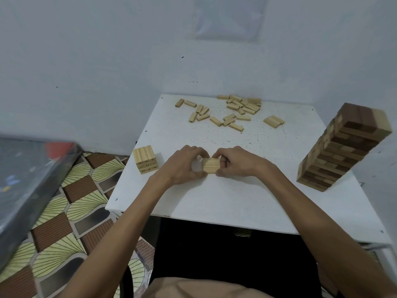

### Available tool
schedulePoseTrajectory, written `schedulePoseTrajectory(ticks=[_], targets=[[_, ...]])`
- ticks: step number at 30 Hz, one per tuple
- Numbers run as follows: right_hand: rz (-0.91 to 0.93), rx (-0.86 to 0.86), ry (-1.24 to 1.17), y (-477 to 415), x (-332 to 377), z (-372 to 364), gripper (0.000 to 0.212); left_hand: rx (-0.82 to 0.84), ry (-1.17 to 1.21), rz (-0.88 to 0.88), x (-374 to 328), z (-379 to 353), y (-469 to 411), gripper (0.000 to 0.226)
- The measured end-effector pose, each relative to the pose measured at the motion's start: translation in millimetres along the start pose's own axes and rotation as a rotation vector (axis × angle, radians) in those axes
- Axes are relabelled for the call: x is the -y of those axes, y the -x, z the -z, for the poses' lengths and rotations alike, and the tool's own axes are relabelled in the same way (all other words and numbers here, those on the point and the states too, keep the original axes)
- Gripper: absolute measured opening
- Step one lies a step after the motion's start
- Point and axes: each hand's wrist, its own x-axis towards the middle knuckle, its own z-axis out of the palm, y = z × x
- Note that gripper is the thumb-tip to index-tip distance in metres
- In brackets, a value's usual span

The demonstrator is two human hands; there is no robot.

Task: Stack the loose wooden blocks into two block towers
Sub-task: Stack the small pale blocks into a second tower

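White table [225,201], pale wood-grain blocks [211,165], both hands gripping

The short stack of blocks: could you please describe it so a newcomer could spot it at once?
On the white table, look to the left edge, left of the left hand, which grips a row of blocks. The short stack stands there alone. Unlike the tall two-tone tower on the right and the loose blocks at the far side, it is a squat, all-pale cube.

tall tower [341,147] 1 | short tower [146,159] 1 | loose blocks [236,110] ~25 | held blocks [211,166] 3
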Motion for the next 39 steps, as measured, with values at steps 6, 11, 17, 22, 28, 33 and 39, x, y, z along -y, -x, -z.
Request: schedulePoseTrajectory(ticks=[6, 11, 17, 22, 28, 33, 39], targets=[[0.102, -0.093, 0.049, 1, -10, -6, 0.052, -0.050, 0.026, -0.038, 2, -4, 2, 0.026], [0.193, -0.173, 0.017, 7, -18, -17, 0.029, -0.087, 0.054, -0.039, 0, -7, 3, 0.023], [0.250, -0.244, -0.004, 11, -24, -24, 0.020, -0.103, 0.049, -0.042, 1, -11, 4, 0.021], [0.273, -0.310, -0.018, 13, -23, -30, 0.022, -0.123, 0.078, -0.029, -3, -13, 5, 0.023], [0.368, -0.302, 0.035, 6, -15, -20, 0.028, -0.164, 0.084, -0.001, -4, -4, 14, 0.029], [0.475, -0.301, 0.010, -5, 4, -2, 0.030, -0.214, 0.069, 0.006, -6, 26, 25, 0.029], [0.578, -0.309, -0.027, -27, 35, 12, 0.030, -0.283, 0.041, 0.041, 5, 60, 38, 0.029]])
